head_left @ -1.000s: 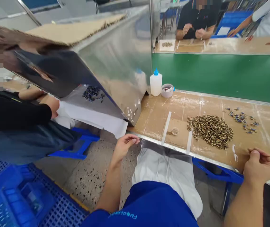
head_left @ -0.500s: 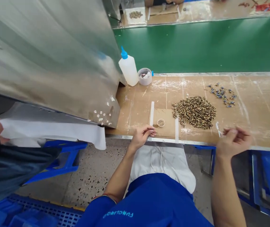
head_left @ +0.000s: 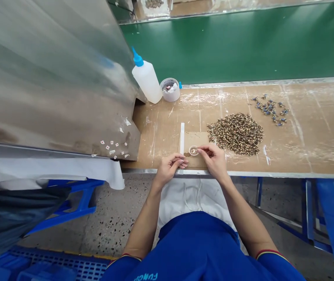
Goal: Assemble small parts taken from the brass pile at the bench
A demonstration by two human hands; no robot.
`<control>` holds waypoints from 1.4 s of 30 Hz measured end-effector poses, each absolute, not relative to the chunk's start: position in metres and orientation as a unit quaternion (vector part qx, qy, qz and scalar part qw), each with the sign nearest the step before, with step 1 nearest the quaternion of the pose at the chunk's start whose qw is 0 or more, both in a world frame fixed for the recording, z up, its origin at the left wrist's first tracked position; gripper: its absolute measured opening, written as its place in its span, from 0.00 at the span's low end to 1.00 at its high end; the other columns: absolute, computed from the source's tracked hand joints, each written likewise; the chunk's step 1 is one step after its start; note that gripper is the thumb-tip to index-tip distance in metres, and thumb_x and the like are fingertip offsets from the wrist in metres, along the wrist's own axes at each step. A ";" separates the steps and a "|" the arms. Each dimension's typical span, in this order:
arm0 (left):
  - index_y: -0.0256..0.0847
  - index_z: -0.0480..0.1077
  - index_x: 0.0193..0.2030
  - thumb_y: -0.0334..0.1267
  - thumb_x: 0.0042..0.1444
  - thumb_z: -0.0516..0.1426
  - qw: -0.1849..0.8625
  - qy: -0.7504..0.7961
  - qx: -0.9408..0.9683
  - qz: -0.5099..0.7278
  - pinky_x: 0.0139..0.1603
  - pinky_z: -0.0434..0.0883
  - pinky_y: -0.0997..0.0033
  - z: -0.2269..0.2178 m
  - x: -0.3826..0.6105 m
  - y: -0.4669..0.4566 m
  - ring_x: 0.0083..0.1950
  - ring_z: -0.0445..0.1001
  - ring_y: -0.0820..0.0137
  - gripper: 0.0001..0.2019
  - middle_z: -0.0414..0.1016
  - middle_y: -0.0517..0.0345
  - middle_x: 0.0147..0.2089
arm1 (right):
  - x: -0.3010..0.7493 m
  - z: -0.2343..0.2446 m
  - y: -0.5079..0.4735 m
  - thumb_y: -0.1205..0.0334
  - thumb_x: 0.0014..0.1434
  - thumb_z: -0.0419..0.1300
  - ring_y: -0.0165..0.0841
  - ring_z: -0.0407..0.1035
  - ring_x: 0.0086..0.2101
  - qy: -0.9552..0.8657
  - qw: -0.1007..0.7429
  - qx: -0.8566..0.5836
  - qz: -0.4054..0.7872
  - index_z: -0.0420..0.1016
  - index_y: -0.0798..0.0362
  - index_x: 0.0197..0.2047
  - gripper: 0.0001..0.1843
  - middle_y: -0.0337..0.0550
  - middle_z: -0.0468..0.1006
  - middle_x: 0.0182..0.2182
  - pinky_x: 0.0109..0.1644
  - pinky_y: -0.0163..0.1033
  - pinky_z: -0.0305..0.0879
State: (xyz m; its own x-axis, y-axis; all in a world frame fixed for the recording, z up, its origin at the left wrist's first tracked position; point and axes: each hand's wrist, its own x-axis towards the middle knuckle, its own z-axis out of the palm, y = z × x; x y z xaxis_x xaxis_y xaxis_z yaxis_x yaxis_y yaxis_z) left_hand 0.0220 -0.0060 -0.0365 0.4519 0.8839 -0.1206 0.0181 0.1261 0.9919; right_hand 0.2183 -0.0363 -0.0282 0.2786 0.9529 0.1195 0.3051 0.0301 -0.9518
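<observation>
Though pinched narrow, the right grip (head_left: 212, 159) sits nearer the small ring (head_left: 193, 150) on the counter (head_left: 316, 136) than the left grip (head_left: 170, 168), any hold unclear.

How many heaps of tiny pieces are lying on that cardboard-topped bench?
2: a large speckled brown-and-gold heap near the bench's middle, and a looser blue-and-gold scatter further right, toward the green backing. Others could be hidden behind the steel hood.
</observation>
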 end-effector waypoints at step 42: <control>0.38 0.72 0.39 0.46 0.62 0.58 0.562 0.408 0.627 0.354 0.28 0.71 0.77 -0.035 0.023 -0.009 0.28 0.73 0.75 0.12 0.80 0.54 0.34 | 0.229 -0.007 -0.015 0.66 0.64 0.58 0.40 0.69 0.44 -0.715 0.368 -0.567 0.176 0.79 0.49 0.33 0.10 0.48 0.75 0.43 0.48 0.47 0.67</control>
State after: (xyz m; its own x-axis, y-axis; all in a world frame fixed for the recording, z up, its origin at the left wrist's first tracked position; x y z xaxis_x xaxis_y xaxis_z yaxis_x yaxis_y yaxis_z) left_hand 0.0231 -0.0094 -0.0353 0.4172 0.9087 -0.0149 0.1134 -0.0358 0.9929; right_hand 0.2287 -0.0155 -0.0070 -0.0855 0.9413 0.3266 0.6823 0.2942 -0.6693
